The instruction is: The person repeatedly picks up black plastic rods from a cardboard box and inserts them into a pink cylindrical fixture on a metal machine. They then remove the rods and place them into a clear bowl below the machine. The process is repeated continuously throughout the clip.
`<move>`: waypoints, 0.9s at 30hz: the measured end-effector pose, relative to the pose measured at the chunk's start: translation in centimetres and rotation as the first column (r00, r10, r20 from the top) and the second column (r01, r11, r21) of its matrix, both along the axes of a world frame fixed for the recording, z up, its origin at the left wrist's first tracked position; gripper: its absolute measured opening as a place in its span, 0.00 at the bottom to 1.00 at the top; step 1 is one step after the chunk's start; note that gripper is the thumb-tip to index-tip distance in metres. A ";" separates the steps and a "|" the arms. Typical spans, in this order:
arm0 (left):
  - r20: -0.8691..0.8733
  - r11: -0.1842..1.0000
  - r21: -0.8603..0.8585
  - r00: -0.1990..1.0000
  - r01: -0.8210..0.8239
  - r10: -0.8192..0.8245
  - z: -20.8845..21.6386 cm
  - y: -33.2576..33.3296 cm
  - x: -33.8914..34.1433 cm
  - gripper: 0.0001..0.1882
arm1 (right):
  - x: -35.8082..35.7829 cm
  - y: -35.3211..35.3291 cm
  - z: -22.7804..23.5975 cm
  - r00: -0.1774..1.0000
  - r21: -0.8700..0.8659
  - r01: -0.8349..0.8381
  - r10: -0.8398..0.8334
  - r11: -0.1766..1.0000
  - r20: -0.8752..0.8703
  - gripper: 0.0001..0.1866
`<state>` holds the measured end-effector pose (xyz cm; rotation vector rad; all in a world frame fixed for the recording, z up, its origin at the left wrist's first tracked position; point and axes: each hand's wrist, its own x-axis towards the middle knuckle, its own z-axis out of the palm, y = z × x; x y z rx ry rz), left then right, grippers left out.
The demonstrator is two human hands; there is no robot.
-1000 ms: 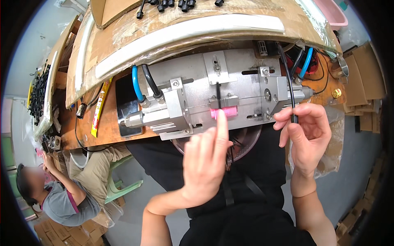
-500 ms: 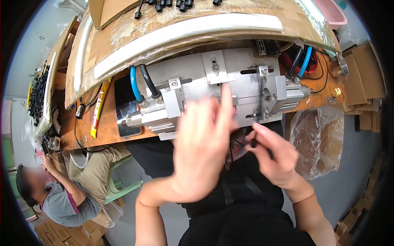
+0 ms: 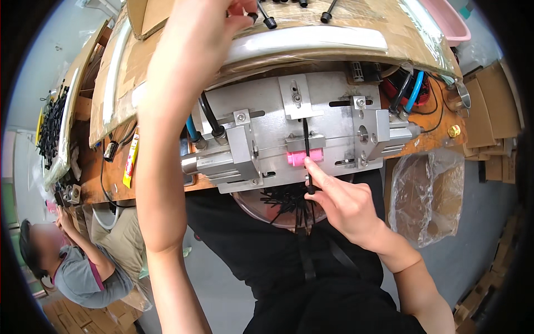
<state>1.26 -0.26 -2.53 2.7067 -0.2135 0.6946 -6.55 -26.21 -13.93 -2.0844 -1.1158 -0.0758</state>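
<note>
A thin black stick lies upright in view across a pink block at the middle of the metal fixture. My right hand pinches the stick's near end, index finger by the pink block. At the far edge, my left hand reaches over the cardboard, its fingers closed at a small black end piece; the frame's edge cuts off part of them. Beneath the fixture, a clear bowl on my lap holds many black sticks.
Black-capped sticks lie on the raised cardboard. Air cylinders with blue and black hoses flank the fixture. Left, a yellow packet lies on the wooden table; a co-worker sits beyond. A plastic-lined box stands right.
My left hand has moved from above the fixture to the far cardboard. My right hand has moved up and left, bringing the black stick onto the pink block.
</note>
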 end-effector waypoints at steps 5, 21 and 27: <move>-0.119 1.000 -0.015 0.993 0.014 -0.016 0.4 2.4 -2.7 0.11 | 4.3 0.2 6.9 0.975 -0.059 -0.055 0.066 0.997 0.213 0.23; -0.177 0.987 -0.097 0.978 -0.125 0.106 2.0 -2.2 -1.0 0.11 | 16.6 6.7 15.2 0.924 -0.496 0.164 0.044 0.853 0.380 0.11; 0.162 0.986 -0.164 0.987 0.041 -0.014 1.6 -0.8 -3.9 0.10 | 14.1 3.3 16.1 0.938 0.057 0.161 -0.171 0.985 0.300 0.10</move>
